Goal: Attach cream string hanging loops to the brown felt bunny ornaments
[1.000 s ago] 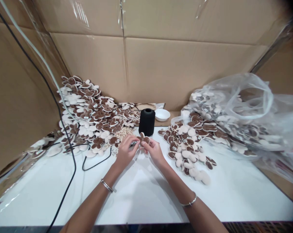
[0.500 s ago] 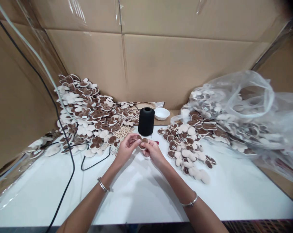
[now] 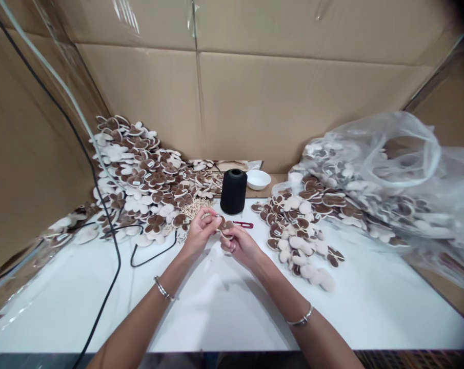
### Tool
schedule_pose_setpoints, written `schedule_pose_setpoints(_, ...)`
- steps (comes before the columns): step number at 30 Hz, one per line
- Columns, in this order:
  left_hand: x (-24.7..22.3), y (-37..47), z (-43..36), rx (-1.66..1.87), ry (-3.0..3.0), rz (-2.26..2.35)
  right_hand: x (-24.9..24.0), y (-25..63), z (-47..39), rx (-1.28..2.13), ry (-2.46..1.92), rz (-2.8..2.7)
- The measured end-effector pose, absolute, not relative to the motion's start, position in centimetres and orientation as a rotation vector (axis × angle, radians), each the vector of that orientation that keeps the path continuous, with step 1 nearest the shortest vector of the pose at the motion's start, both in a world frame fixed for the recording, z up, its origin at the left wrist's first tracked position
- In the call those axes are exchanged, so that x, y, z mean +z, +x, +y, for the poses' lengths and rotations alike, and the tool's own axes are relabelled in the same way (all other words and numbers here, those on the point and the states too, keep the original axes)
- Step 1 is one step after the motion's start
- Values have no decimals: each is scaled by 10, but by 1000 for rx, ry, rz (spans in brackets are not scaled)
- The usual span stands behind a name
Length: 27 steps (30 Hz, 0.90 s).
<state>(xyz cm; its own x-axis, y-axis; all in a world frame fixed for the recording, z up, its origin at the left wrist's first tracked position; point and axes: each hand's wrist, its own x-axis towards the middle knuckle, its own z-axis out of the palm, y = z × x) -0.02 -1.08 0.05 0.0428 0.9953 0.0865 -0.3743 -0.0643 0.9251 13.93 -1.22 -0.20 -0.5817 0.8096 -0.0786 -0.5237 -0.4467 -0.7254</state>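
Between my two hands is a small brown flower-shaped fabric piece (image 3: pixel 227 225) with a pale edge, held above the white table. My left hand (image 3: pixel 201 229) pinches its left side between thumb and fingers. On the other side my right hand (image 3: pixel 240 244) is closed on its lower right edge, fingers curled. My fingers cover much of the piece. Just beyond my hands stands a black thread cone (image 3: pixel 233 192). A red-handled tool (image 3: pixel 245 224), perhaps thread snips, lies on the table past my right fingertips.
Brown and cream flower pieces form a big heap (image 3: pixel 139 174) at the left and a smaller pile (image 3: pixel 293 230) at the right. A clear plastic bag (image 3: pixel 401 154) holds more. Beige cords (image 3: pixel 197 209), a white bowl (image 3: pixel 258 179) and a black cable (image 3: pixel 112 251) are nearby.
My right hand has turned and curled its fingers lower on the flower piece, which has tilted. The red tool shows more fully now. The view has shifted slightly.
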Motion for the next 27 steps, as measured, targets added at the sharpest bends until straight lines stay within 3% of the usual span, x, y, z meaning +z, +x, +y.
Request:
schedule_pose_setpoints(21, -5, -5, -7, 1369, 981, 867, -7, 142, -8, 1951, -700, -946)
schedule_pose_setpoints(24, -5, -7, -5, 1401, 1028, 939, -5, 151, -3, 1518, -1034, -1258)
schedule_pose_setpoints(27, -3, -10, -4, 1394, 1139, 1077, -6, 163, 1, 747, -1361, -1660)
